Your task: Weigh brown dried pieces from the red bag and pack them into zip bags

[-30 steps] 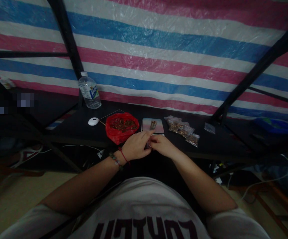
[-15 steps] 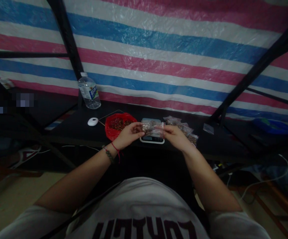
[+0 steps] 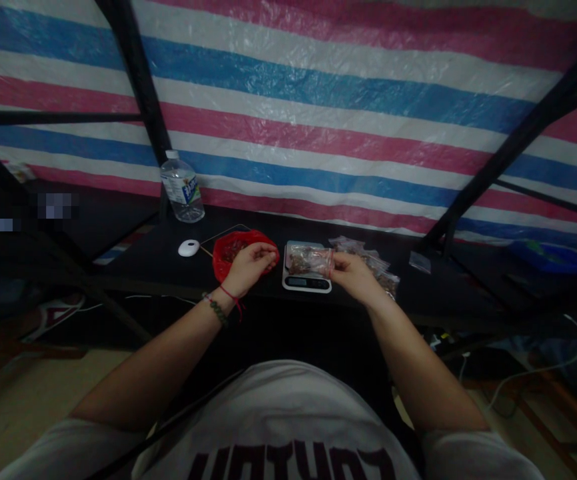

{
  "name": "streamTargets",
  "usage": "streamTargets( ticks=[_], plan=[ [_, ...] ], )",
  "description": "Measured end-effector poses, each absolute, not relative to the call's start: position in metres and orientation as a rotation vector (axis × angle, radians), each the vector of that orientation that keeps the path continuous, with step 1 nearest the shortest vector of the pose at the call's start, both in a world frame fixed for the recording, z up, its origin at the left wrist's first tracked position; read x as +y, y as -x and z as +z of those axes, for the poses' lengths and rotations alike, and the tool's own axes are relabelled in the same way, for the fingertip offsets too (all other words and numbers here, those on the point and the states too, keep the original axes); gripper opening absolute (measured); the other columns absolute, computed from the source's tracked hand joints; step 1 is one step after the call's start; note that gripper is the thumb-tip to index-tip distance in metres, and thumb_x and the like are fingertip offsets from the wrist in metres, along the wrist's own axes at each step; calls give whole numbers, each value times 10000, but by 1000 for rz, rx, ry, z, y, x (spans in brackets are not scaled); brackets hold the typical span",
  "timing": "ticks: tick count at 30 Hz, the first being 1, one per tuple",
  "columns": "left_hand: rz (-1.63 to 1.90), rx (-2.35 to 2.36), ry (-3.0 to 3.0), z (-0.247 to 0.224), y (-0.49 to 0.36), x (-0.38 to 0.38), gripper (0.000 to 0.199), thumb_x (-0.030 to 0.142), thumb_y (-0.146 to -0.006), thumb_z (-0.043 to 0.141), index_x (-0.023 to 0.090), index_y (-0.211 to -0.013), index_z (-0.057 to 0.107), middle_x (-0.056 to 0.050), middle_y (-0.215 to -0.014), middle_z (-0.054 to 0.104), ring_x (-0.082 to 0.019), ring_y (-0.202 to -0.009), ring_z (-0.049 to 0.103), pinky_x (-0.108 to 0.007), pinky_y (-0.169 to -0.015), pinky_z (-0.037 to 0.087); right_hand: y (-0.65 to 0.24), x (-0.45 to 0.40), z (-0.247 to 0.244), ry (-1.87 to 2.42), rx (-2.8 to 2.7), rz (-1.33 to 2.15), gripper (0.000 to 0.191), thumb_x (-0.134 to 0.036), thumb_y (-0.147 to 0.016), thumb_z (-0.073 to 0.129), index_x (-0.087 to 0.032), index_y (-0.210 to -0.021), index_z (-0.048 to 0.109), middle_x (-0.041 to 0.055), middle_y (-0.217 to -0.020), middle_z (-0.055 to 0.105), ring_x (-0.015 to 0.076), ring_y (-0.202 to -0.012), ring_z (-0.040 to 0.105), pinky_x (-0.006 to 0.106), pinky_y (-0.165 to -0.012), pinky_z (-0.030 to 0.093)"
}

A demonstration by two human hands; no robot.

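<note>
My right hand (image 3: 351, 272) grips the right end of a clear zip bag (image 3: 306, 261) with brownish bits inside. That bag lies over a white kitchen scale (image 3: 306, 287); whether it rests on the plate I cannot tell. Over the right side of a red plastic bag (image 3: 222, 267), full of dark brown pieces, is my left hand (image 3: 251, 263). Its fingers are drawn together, and anything between them is hidden. Several filled zip bags (image 3: 383, 277) lie in a row right of the scale, partly behind my right hand.
A large clear bottle (image 3: 183, 190) stands at the back left of the black table (image 3: 138, 257). Near it lies a white oval object (image 3: 188, 248). To the right are a flat clear bag (image 3: 420, 262) and a blue item (image 3: 543, 257). Dark metal posts frame the table.
My left hand has let go of the clear zip bag and moved left over the red bag. My right hand keeps its grip, and more of the scale shows. The view has shifted slightly.
</note>
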State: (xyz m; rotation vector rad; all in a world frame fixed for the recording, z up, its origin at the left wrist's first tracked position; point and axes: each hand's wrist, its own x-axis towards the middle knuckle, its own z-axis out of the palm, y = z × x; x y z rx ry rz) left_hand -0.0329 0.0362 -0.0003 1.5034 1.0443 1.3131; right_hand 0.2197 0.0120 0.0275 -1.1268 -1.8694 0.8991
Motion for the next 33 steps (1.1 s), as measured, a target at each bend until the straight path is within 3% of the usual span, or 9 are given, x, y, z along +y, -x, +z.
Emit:
streamTargets(
  ticks=[3, 7, 11, 16, 23, 25, 28, 30, 33],
  plan=[
    [1354, 1093, -1929, 5, 31, 25, 362, 467, -830, 570, 156, -997, 648, -90, -946, 678, -208, -896, 635, -380, -842, 508, -211, 6, 25, 1187, -1957, 900, 419, -279, -753, 659, -182, -1160, 671, -6, -728, 642, 146, -634, 551, 261, -609, 435],
    [1116, 937, -2513, 7, 19, 4, 736, 518, -643, 759, 161, -1249, 542, -146, -1255, 585, -309, -1176, 526, -473, -1029, 393, -190, -8, 25, 1182, -2096, 979, 331, -240, -763, 633, -151, -1076, 696, -14, -695, 621, 114, -589, 507, 229, -573, 383],
    [924, 944, -2493, 2, 9, -6, 639, 476, -682, 736, 166, -1207, 543, -116, -1128, 643, -271, -1014, 614, -412, -904, 480, -177, -14, 23, 1130, -2140, 1065, 167, -258, -792, 594, -137, -843, 698, -18, -645, 585, 106, -574, 482, 219, -550, 357],
    [933, 914, -2414, -2, 7, -9, 462, 391, -740, 679, 167, -1127, 562, -96, -1051, 652, -238, -932, 630, -364, -837, 497, -174, -11, 17, 1043, -2060, 1148, 179, -266, -819, 541, -147, -715, 624, -14, -661, 579, 106, -614, 507, 214, -573, 372],
    [1060, 970, -2200, -11, 7, -1, 336, 384, -798, 604, 172, -1056, 572, -54, -915, 659, -198, -813, 624, -321, -749, 486, -177, -6, 16, 1147, -1872, 1181, 347, -498, -883, 463, -177, -872, 596, -21, -661, 575, 84, -473, 458, 204, -457, 350],
    [1118, 1000, -2030, -14, 9, 6, 326, 398, -809, 579, 164, -1035, 578, -49, -892, 658, -192, -810, 623, -320, -756, 484, -185, 6, 14, 1192, -1841, 982, 325, -489, -873, 480, -182, -859, 586, -4, -718, 607, 99, -518, 499, 223, -509, 396],
    [1212, 942, -1698, -19, 11, 17, 348, 441, -812, 550, 147, -998, 569, -55, -872, 651, -187, -815, 625, -324, -776, 490, -198, 34, 4, 1287, -1816, 548, 282, -419, -803, 590, -176, -946, 611, 55, -900, 644, 179, -799, 595, 319, -749, 472],
    [1244, 853, -1502, -22, 12, 22, 387, 475, -793, 563, 146, -996, 553, -48, -847, 639, -173, -779, 622, -317, -757, 496, -203, 54, -6, 1357, -1798, 298, 380, -387, -746, 652, -167, -1053, 614, 105, -1053, 632, 243, -1014, 565, 413, -923, 423],
    [1267, 747, -1324, -25, 13, 25, 455, 497, -750, 614, 154, -1036, 526, -52, -881, 631, -163, -759, 621, -316, -746, 501, -204, 79, -19, 1414, -1816, 138, 483, -378, -712, 689, -159, -1133, 605, 137, -1166, 597, 282, -1142, 504, 465, -1018, 350]
  ],
)
